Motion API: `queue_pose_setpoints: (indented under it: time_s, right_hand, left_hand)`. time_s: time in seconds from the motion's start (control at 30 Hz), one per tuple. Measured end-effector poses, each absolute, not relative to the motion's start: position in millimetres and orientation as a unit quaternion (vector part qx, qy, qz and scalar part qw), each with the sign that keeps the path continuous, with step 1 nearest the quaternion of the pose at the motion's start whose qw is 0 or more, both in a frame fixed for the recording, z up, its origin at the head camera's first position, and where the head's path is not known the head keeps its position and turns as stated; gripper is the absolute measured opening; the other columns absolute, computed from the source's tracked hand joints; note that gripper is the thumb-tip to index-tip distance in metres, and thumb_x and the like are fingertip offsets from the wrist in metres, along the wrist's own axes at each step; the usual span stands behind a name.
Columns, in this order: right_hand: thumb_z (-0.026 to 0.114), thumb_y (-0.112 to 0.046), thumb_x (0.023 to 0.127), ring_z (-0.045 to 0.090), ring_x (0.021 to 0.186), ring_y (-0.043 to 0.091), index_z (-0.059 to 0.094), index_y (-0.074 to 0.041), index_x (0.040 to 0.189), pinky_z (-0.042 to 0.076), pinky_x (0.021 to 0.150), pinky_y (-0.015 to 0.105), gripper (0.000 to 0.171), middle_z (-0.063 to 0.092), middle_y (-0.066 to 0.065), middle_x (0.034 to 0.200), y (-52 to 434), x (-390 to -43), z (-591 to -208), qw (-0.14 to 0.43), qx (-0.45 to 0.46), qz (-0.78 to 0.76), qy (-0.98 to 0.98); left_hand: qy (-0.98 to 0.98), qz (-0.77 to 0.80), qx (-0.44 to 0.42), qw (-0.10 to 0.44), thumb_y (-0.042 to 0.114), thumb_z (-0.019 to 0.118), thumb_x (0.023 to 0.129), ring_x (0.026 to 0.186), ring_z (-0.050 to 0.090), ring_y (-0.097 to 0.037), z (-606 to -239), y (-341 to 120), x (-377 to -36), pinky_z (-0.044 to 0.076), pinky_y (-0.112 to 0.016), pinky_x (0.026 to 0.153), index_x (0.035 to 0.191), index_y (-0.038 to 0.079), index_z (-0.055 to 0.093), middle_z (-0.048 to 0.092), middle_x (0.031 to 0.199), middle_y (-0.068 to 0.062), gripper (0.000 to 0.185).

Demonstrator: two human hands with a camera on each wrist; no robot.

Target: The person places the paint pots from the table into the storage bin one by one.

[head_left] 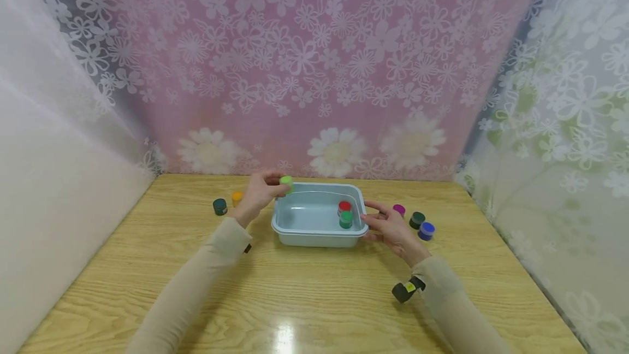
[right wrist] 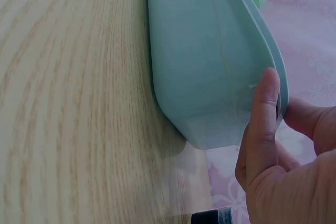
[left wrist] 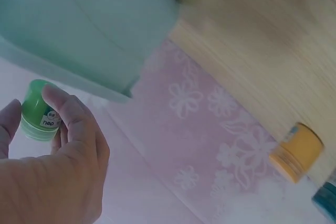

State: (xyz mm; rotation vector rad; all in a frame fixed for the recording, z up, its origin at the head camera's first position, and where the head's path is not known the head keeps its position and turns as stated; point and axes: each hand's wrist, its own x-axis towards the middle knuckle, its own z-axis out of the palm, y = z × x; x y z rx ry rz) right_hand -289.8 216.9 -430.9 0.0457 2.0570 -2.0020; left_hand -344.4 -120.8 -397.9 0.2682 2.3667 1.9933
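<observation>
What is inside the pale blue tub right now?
Inside the pale blue tub stand two small jars: a red-lidded jar and a green-lidded jar, near its right wall. The near wall hides part of the tub's floor.

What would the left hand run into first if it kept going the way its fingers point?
Probably the tub: the left hand, pinching a light green jar, points right over its near-left corner. Depth is unclear.
</observation>
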Motion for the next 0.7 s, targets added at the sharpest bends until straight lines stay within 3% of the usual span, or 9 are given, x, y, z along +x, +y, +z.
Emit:
queue_pose_setpoints:
  time_s: [0.2, 0.43, 0.7]
  right_hand:
    - [0.066, -0.018, 0.095, 0.069, 0.096, 0.023, 0.038, -0.011, 0.150, 0.062, 0.075, 0.032, 0.063, 0.054, 0.027, 0.132, 216, -291, -431, 0.136, 0.016, -0.694, 0.707]
    - [0.067, -0.018, 0.094, 0.069, 0.099, 0.024, 0.039, -0.011, 0.150, 0.062, 0.075, 0.032, 0.063, 0.055, 0.025, 0.130, 217, -291, -431, 0.138, 0.022, -0.695, 0.705]
    - [0.066, -0.017, 0.095, 0.069, 0.097, 0.023, 0.038, -0.012, 0.150, 0.062, 0.073, 0.030, 0.062, 0.052, 0.028, 0.135, 217, -291, -432, 0.132, 0.019, -0.693, 0.709]
  left_hand:
    - [0.761, 0.639, 0.106, 0.033, 0.015, 0.075, 0.088, 0.102, 0.066, -0.037, -397, -104, -337, 0.053, -0.056, 0.095, 0.127, 0.006, 0.062, 0.066, 0.116, -0.017, 0.042]
    - [0.780, 0.614, 0.105, 0.056, 0.012, 0.075, 0.087, 0.102, 0.065, -0.025, -402, -82, -335, 0.057, -0.049, 0.092, 0.124, 0.006, 0.062, 0.066, 0.115, -0.013, 0.039]
    - [0.777, 0.618, 0.105, 0.058, 0.010, 0.076, 0.086, 0.105, 0.066, -0.025, -405, -66, -334, 0.056, -0.050, 0.094, 0.128, 0.005, 0.061, 0.066, 0.121, -0.012, 0.044]
